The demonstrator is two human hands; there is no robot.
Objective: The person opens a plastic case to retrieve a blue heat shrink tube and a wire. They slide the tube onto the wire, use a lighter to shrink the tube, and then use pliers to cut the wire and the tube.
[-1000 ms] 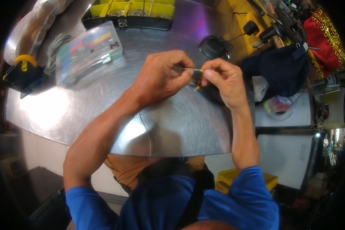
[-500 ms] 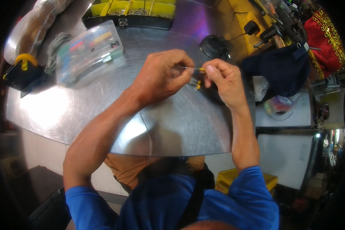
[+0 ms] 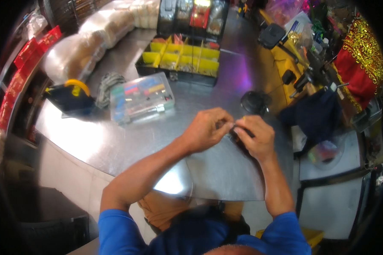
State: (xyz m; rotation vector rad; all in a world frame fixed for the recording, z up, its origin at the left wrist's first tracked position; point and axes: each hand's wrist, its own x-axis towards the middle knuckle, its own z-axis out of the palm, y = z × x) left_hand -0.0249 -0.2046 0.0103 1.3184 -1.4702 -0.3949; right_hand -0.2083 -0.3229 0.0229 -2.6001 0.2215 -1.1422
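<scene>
My left hand and my right hand meet fingertip to fingertip above the metal table. Both are closed in a pinch on something thin and small, nearly all of it covered by the fingers. A dark shape shows under the right hand's fingers, too blurred to name. Just beyond the hands lies a round black object. Left of them is a clear plastic organizer case holding colourful small pieces.
Behind the case stands an open black toolbox with yellow compartments. Plastic-wrapped bundles line the far left, above a dark pouch with a yellow handle. Dark blue cloth hangs at the right, near red fabric with gold trim.
The view has shifted, showing more of the table's far side. My fingertips have drawn together, and the thin yellow-and-dark piece seen between them earlier is now mostly hidden.
</scene>
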